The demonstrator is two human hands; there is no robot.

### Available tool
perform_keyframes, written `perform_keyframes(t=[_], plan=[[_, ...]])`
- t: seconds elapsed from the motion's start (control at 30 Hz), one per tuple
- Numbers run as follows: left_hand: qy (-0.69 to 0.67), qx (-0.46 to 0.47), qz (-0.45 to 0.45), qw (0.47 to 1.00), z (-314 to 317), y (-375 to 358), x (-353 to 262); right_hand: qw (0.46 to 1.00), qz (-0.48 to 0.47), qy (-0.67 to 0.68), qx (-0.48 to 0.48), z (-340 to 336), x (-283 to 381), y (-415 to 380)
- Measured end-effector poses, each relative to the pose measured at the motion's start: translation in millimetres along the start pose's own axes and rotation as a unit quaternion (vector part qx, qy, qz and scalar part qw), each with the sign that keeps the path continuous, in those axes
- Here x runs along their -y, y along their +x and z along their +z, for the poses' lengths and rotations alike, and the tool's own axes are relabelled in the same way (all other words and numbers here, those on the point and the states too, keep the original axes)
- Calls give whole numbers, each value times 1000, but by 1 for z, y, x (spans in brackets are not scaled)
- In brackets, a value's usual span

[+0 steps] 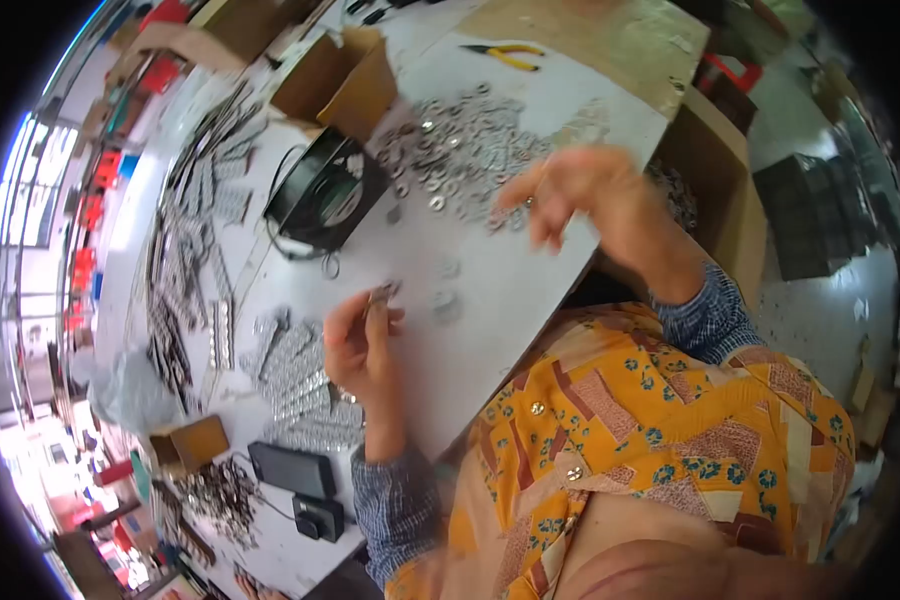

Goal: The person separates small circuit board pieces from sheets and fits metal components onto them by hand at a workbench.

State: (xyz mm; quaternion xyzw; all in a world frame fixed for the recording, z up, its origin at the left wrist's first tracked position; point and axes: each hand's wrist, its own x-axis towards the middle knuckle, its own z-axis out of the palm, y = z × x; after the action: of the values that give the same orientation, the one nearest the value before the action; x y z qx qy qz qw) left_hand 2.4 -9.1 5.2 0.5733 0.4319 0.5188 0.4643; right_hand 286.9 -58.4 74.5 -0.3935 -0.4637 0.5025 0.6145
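Note:
My left hand [362, 345] is closed, thumb and fingers pinching a small metal piece [382, 292] above the white table [440, 385]. Its exact kind is too small to make out. My right hand [585, 200] is blurred by motion, over the near edge of a spread of small metal rings [450, 150]. Its fingers look apart and bent downward; I see nothing clearly held in them. Between the two hands, a couple of small pale pieces [445, 305] lie on the tabletop, indistinct. A black round-fronted device [328, 190] with a cable stands beyond my left hand.
Yellow-handled pliers [515, 55] lie at the back. A cardboard box [340, 85] stands behind the black device. Metal strips [305, 385] are piled left of my left hand, near a black box [290, 470]. A large carton [715, 165] stands beside the table's right edge.

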Motion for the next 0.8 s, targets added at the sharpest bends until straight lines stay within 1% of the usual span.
perform_keyframes(t=[0.03, 0.07, 0.1, 0.2, 0.3, 0.33, 0.37, 0.4, 0.43, 0.5, 0.53, 0.57, 0.6, 0.63, 0.7, 0.73, 0.8], plan=[[-19, -12, 6, 1000, -1, -1, 2, 989, 117, 60, 61, 20, -12, -7], [-21, -15, 11, 1000, -1, 0, 2, 973, 185, 5, 134, 31, -22, -11], [-24, -17, 14, 999, -3, -1, 1, 945, 253, -50, 202, 39, -33, -16], [-34, -22, 17, 999, -6, -1, 2, 944, 229, -81, 223, 62, -69, -23], [-30, -35, 20, 999, -6, -1, 1, 975, 137, -131, 113, 62, -76, -14], [-28, -42, 22, 999, -6, -1, 1, 972, 97, -208, 55, 65, -72, -10], [-19, -57, 22, 998, -9, -1, 1, 966, 13, -253, 57, 70, -74, -7], [-16, -66, 28, 997, -13, -2, 1, 949, -76, -300, 52, 76, -79, -4], [-23, -65, 38, 997, -10, 1, 1, 919, -166, -355, 39, 78, -81, -1], [-13, -102, 39, 994, -9, 0, 1, 882, -286, -365, 80, 95, -88, 4], [-14, -116, 49, 992, -8, 2, 5, 857, -315, -395, 101, 100, -102, 7], [-15, -131, 57, 990, -7, 6, 11, 810, -360, -443, 133, 102, -105, 14], [-3, -143, 50, 988, -6, 5, 5, 760, -396, -485, 171, 102, -106, 19], [15, -162, 39, 986, -4, 6, -1, 745, -392, -505, 189, 96, -109, 27], [6, -163, 30, 986, -4, 7, -7, 729, -378, -519, 238, 89, -113, 36], [11, -171, 23, 985, -4, 6, -10, 714, -396, -530, 229, 83, -113, 38], [-1, -150, 23, 988, -2, 3, -12, 685, -432, -544, 220, 67, -111, 46]])
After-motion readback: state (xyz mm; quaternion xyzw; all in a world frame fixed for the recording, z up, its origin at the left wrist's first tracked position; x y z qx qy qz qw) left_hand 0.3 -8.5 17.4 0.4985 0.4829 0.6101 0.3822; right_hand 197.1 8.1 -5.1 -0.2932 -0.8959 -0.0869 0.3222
